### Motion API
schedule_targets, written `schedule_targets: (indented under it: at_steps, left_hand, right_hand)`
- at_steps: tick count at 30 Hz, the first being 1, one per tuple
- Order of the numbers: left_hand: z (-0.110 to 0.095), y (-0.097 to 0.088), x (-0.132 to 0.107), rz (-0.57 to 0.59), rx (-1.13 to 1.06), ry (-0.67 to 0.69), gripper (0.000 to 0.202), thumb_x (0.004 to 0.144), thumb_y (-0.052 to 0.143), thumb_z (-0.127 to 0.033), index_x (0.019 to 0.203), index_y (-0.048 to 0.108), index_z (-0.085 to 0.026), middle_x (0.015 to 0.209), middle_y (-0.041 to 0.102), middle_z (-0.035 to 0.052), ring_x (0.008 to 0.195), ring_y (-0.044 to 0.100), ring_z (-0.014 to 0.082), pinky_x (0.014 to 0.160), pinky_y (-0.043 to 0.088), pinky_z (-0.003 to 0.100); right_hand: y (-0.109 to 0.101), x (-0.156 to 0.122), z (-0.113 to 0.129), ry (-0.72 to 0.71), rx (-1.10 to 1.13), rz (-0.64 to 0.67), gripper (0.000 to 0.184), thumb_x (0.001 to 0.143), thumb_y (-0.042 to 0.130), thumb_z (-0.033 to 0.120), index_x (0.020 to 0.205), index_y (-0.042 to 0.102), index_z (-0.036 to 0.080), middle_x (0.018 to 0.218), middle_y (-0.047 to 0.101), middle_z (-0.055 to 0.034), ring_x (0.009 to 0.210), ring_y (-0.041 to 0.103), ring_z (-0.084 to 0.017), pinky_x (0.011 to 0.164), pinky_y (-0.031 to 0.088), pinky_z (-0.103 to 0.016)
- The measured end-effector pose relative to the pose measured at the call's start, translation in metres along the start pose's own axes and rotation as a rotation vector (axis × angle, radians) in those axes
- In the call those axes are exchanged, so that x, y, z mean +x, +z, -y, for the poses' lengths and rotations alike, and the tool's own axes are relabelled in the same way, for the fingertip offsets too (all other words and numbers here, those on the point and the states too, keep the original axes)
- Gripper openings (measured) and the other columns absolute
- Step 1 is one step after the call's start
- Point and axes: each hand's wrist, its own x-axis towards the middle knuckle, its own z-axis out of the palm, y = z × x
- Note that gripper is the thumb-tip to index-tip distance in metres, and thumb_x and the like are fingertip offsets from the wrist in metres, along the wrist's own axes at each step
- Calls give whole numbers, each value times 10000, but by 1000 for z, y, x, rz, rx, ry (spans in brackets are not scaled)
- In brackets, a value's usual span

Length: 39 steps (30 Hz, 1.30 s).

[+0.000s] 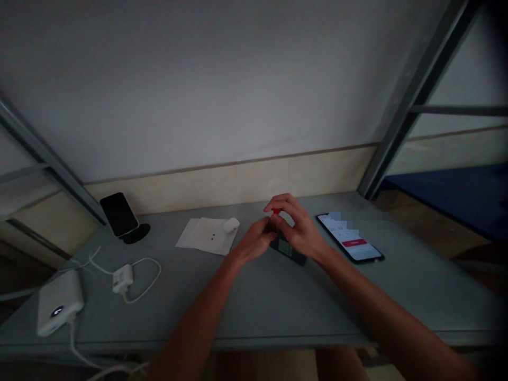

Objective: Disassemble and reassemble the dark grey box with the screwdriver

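My two hands meet over the middle of the grey table (254, 296). My right hand (299, 227) pinches a small red thing (276, 211) between thumb and fingertips. My left hand (257, 241) is curled with its fingers closed against the same spot; what it grips is hidden. Under both hands lies a dark flat device (289, 250) on the table, partly covered by them.
A lit phone (351, 238) lies to the right. A white paper sheet (206, 235) with a small white object (230, 225) lies to the left. Further left are a dark phone on a stand (119, 214), a white charger with cable (123, 278) and a white power bank (59, 307).
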Motion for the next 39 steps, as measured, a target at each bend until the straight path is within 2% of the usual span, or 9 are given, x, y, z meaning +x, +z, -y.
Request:
schedule_targets:
  at_steps: [3, 6, 8, 10, 12, 14, 21, 30, 39]
  left_hand:
    - [-1, 0, -1, -60, -11, 11, 134, 851, 481, -157, 958, 560, -170, 972, 624, 45, 924, 580, 193, 835, 464, 307]
    - [-2, 0, -2, -65, -1, 31, 133, 840, 476, -125, 939, 554, -169, 939, 618, 43, 894, 576, 184, 813, 461, 306]
    - [-3, 0, -2, -61, 5, 50, 147, 839, 475, -121, 951, 560, -166, 940, 622, 43, 893, 580, 182, 828, 468, 313]
    - [-4, -1, -1, -54, 9, 63, 157, 857, 473, -139, 978, 571, -159, 967, 633, 50, 913, 591, 183, 865, 477, 328]
    - [-4, -2, -1, -45, 20, 62, 160, 879, 470, -161, 996, 580, -154, 991, 642, 56, 932, 599, 183, 889, 481, 337]
    - [-4, -4, -1, -31, 41, 53, 154, 890, 472, -173, 994, 584, -154, 983, 644, 55, 924, 599, 180, 882, 485, 334]
    - [-6, -9, -6, 1, 139, 64, 122, 932, 444, -196, 981, 553, -170, 936, 608, 31, 872, 575, 159, 810, 462, 297]
    - [-9, -8, -7, 1, 167, 37, 121, 973, 412, -233, 995, 524, -192, 924, 580, 14, 846, 545, 149, 797, 443, 282]
    - [-9, -7, -6, -45, 175, 110, 100, 960, 437, -190, 1001, 527, -187, 927, 607, 21, 851, 583, 148, 799, 466, 273]
  right_hand:
    - [1, 1, -1, -11, -25, -52, 226, 964, 513, 216, 1098, 690, 259, 979, 622, -59, 905, 604, -205, 835, 505, -378]
    - [-1, 0, -2, 69, 40, -11, 262, 998, 454, 234, 1152, 665, 253, 931, 651, -46, 847, 620, -192, 795, 511, -362]
    - [-1, 0, -1, 106, 80, 20, 269, 1016, 429, 262, 1170, 649, 248, 956, 667, -48, 875, 632, -195, 817, 513, -366]
    - [-2, 0, -1, 81, 70, 25, 253, 1010, 449, 272, 1166, 647, 248, 1033, 665, -62, 955, 626, -206, 876, 505, -385]
    - [-1, 1, -1, 25, 17, -10, 227, 978, 515, 254, 1150, 662, 251, 1066, 639, -70, 992, 606, -212, 913, 493, -398]
    - [0, 2, -2, -7, -20, -52, 216, 948, 554, 218, 1120, 681, 252, 1015, 622, -65, 951, 599, -209, 890, 496, -393]
    - [1, 0, -5, 24, -14, -102, 264, 952, 490, 146, 1115, 676, 237, 954, 660, -48, 888, 625, -190, 803, 499, -358]
    - [-1, 1, -3, 51, -26, -278, 192, 955, 522, 190, 1045, 681, 249, 942, 653, -40, 856, 620, -192, 790, 503, -371]
    - [-1, 0, -7, 84, -27, -319, 173, 966, 517, 229, 1032, 676, 244, 945, 651, -42, 827, 622, -187, 761, 518, -370]
